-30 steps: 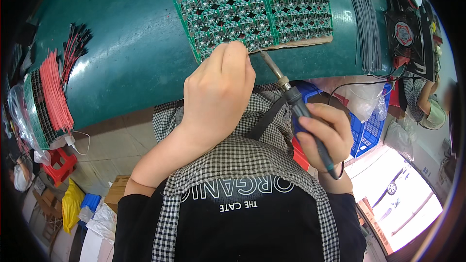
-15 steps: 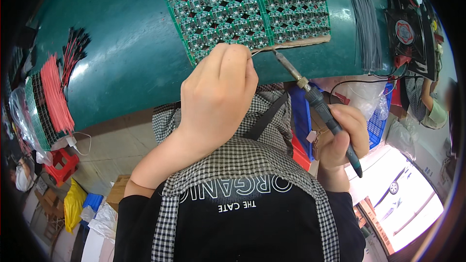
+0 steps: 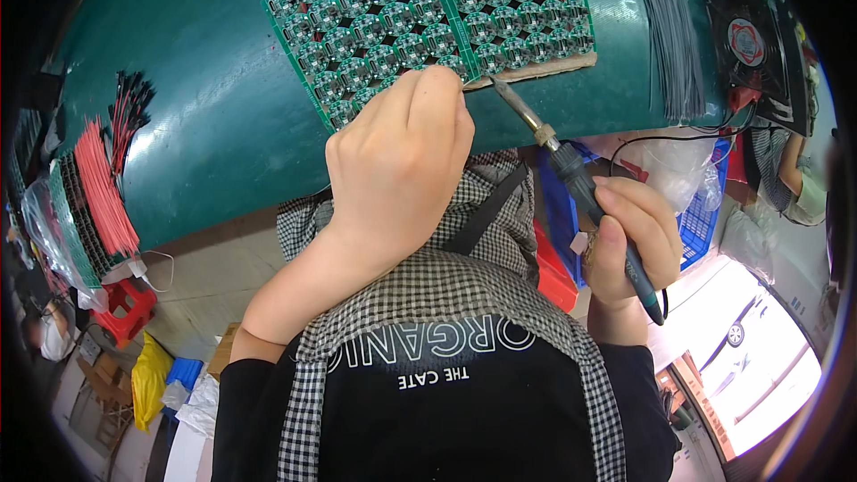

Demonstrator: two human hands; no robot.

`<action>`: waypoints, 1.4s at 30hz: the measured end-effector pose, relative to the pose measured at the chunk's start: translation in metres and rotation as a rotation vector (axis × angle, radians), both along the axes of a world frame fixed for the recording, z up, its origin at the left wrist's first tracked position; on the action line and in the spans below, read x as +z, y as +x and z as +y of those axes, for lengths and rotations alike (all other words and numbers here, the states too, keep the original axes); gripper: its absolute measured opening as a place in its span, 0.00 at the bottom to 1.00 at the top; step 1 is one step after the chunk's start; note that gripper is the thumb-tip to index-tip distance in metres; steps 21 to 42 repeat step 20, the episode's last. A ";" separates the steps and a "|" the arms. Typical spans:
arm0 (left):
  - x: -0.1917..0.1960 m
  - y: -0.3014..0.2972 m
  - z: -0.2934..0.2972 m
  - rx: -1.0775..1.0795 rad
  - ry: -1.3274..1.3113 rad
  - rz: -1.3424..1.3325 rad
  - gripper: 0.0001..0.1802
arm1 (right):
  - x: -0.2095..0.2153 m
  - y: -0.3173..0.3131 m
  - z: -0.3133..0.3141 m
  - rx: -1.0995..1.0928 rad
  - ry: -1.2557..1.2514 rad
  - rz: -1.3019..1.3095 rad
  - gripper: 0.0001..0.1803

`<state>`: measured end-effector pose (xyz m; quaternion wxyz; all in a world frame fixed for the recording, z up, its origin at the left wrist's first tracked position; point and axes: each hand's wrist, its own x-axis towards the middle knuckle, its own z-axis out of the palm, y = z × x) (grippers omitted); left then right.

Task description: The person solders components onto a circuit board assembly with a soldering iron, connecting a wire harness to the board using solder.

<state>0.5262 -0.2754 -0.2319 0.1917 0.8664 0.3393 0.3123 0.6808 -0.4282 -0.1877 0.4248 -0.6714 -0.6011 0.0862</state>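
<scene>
My left hand (image 3: pixel 397 152) is closed in a pinch at the near edge of a green circuit board panel (image 3: pixel 379 31). A thin wire shows at its fingertips, mostly hidden by the hand. My right hand (image 3: pixel 636 236) grips a soldering iron (image 3: pixel 571 171) by its dark handle, tilted up to the left. The iron's tip is by the panel's near edge, just right of my left fingers. The panel carries several rows of round boards and rests on a brown, board-like strip (image 3: pixel 558 65).
Grey wires (image 3: pixel 665 36) and a black fan (image 3: pixel 745 43) are on the green table (image 3: pixel 201 138) at right. Red wires (image 3: pixel 105 187) and black-tipped leads (image 3: pixel 129 116) lie at left. Below the table stand a blue crate (image 3: pixel 696 236) and a red stool (image 3: pixel 125 311).
The panel appears shifted slightly left and up in view. The iron's tip has moved a little left and up with my right hand. My left hand stays pinched at the edge.
</scene>
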 end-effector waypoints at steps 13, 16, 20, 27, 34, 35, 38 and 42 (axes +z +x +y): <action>0.001 0.005 0.002 -0.003 0.004 0.065 0.09 | 0.001 -0.001 0.011 0.130 0.004 -0.142 0.13; 0.005 0.004 0.002 0.000 -0.036 0.052 0.08 | 0.004 -0.002 0.007 0.103 0.029 -0.120 0.11; 0.002 0.005 0.010 0.008 0.043 -0.081 0.07 | 0.009 0.007 0.003 0.017 0.016 -0.040 0.10; 0.002 0.005 0.010 0.008 0.043 -0.081 0.07 | 0.009 0.007 0.003 0.017 0.016 -0.040 0.10; 0.002 0.005 0.010 0.008 0.043 -0.081 0.07 | 0.009 0.007 0.003 0.017 0.016 -0.040 0.10; 0.002 0.005 0.010 0.008 0.043 -0.081 0.07 | 0.009 0.007 0.003 0.017 0.016 -0.040 0.10; 0.002 0.005 0.010 0.008 0.043 -0.081 0.07 | 0.009 0.007 0.003 0.017 0.016 -0.040 0.10; 0.002 0.005 0.010 0.008 0.043 -0.081 0.07 | 0.009 0.007 0.003 0.017 0.016 -0.040 0.10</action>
